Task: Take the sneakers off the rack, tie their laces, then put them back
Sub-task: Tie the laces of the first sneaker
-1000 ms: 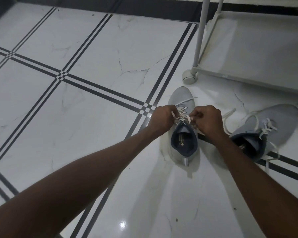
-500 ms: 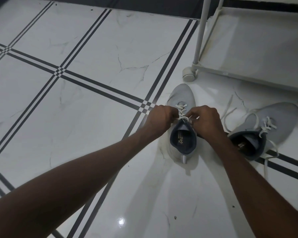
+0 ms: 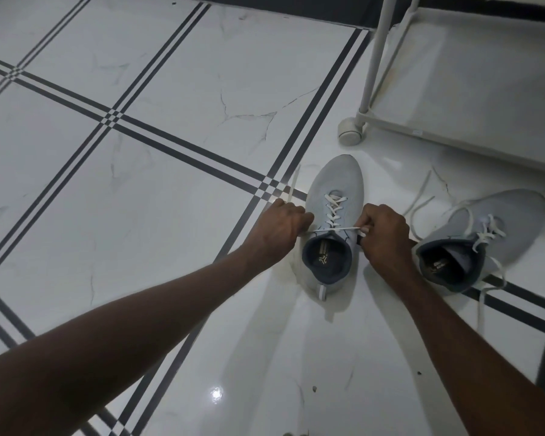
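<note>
My left hand (image 3: 279, 232) is closed on one white lace end, my right hand (image 3: 383, 236) on the other, the lace (image 3: 335, 229) stretched taut across the grey sneaker (image 3: 332, 196) on the floor (image 3: 170, 121). Right of it lies the second sneaker (image 3: 497, 225), laces loose, near the white rack (image 3: 453, 130).

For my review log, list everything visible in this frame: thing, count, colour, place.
sneaker being laced: one, light grey with a dark lining, floor centre, toe pointing away
lace: one, white, pulled taut across that sneaker between both hands
second sneaker: one, light grey, floor right, white laces loose
rack: one, white, top right, bottom shelf bare where visible
caster: one, white, at the rack's near corner
floor: white marble-look tiles, dark stripes
left hand: closed grip on the lace
right hand: closed grip on the lace
</note>
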Demonstrator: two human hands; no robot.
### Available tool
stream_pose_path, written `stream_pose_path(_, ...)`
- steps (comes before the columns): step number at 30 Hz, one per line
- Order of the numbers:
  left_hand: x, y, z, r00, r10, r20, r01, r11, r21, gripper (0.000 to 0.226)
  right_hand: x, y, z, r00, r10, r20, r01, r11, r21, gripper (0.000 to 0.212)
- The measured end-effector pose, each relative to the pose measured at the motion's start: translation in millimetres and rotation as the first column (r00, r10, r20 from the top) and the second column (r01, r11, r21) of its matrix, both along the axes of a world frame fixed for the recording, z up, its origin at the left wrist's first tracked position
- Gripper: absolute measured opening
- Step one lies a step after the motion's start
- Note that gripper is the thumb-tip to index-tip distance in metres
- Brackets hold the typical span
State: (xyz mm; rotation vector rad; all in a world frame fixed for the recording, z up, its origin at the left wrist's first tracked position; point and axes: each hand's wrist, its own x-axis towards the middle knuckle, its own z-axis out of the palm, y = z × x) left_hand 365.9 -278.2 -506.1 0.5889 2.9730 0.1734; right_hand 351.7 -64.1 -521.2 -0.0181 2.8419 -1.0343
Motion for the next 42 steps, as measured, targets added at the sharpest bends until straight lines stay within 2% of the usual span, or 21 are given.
stream_pose_path(3, -3.2, -0.9, -0.9, 0.997, 0.046, 0.066, -0.050, 0.996, 0.067, 0.024, -5.0, 3.4, 3.5, 0.997, 0.012, 0.078, -0.012, 1.000, -0.010, 0.023)
stream_pose_path(5, -6.6, -4.6, 0.7, 0.965, 0.123, 0.230, -0.170, 0.965, 0.198, 0.012, -15.1, 13.5, 10.2, 0.981, 0.057, 0.185, -0.052, 0.998, -0.031, 0.019)
stream_pose_path(7, -13.5, -16.2, 7.6, 0.873, 0.187, 0.450, -0.332, 0.905, 0.268, 0.006, -26.1, 29.1, 19.9, 0.946, 0.140, 0.292, -0.116, 0.988, -0.100, 0.012)
stream_pose_path(8, -16.9, -23.6, 12.7, 0.805, 0.185, 0.563, -0.404, 0.866, 0.294, 0.007, -29.1, 35.6, 25.4, 0.914, 0.195, 0.355, -0.132, 0.972, -0.194, 0.008)
stream_pose_path(11, -27.3, -34.4, 38.3, 0.599, -0.001, 0.800, -0.589, 0.676, 0.443, 0.010, -33.0, 44.4, 37.0, 0.811, 0.374, 0.450, -0.107, 0.851, -0.514, 0.010)
stream_pose_path(13, -33.8, -32.3, 53.6, 0.554, -0.111, 0.825, -0.655, 0.554, 0.514, 0.011, -34.7, 41.4, 41.1, 0.798, 0.427, 0.426, -0.100, 0.790, -0.605, 0.018)
stream_pose_path(16, -41.8, -20.8, 61.5, 0.556, -0.197, 0.808, -0.716, 0.379, 0.586, 0.013, -36.8, 33.5, 46.8, 0.833, 0.400, 0.383, -0.050, 0.743, -0.667, 0.013)
stream_pose_path(20, -45.9, 1.8, 50.1, 0.533, -0.251, 0.808, -0.761, 0.274, 0.587, 0.009, -34.1, 20.2, 48.0, 0.873, 0.312, 0.376, 0.104, 0.633, -0.767, 0.006)
stream_pose_path(22, -47.1, 13.8, 42.9, 0.514, -0.241, 0.823, -0.794, 0.228, 0.563, 0.006, -30.5, 12.5, 44.3, 0.900, 0.243, 0.362, 0.147, 0.612, -0.777, 0.007)
stream_pose_path(28, -49.5, 21.5, 26.4, 0.532, -0.067, 0.844, -0.814, 0.233, 0.531, 0.022, -23.1, -2.2, 33.0, 0.942, 0.089, 0.324, 0.189, 0.658, -0.729, 0.007)
stream_pose_path(31, -49.6, 20.9, 18.0, 0.512, -0.052, 0.857, -0.831, 0.222, 0.510, 0.023, -22.0, -2.2, 30.7, 0.949, 0.085, 0.304, 0.176, 0.658, -0.732, 0.021)
stream_pose_path(33, -52.2, 19.0, 16.2, 0.488, -0.092, 0.868, -0.837, 0.232, 0.495, 0.025, -22.1, -3.4, 30.3, 0.956, 0.069, 0.286, 0.158, 0.699, -0.697, 0.025)
stream_pose_path(36, -57.3, 18.7, 14.5, 0.475, -0.046, 0.879, -0.843, 0.261, 0.470, 0.027, -23.0, -7.0, 30.5, 0.970, 0.023, 0.241, 0.131, 0.787, -0.603, 0.021)
stream_pose_path(40, -62.6, 23.3, 9.7, 0.469, 0.043, 0.882, -0.849, 0.297, 0.437, 0.032, -22.1, -9.8, 31.6, 0.977, 0.040, 0.210, 0.096, 0.798, -0.594, 0.014)
stream_pose_path(42, -65.6, 23.6, 7.3, 0.467, 0.063, 0.882, -0.848, 0.317, 0.426, 0.023, -24.0, -10.0, 31.4, 0.975, 0.075, 0.208, 0.065, 0.802, -0.594, 0.018)
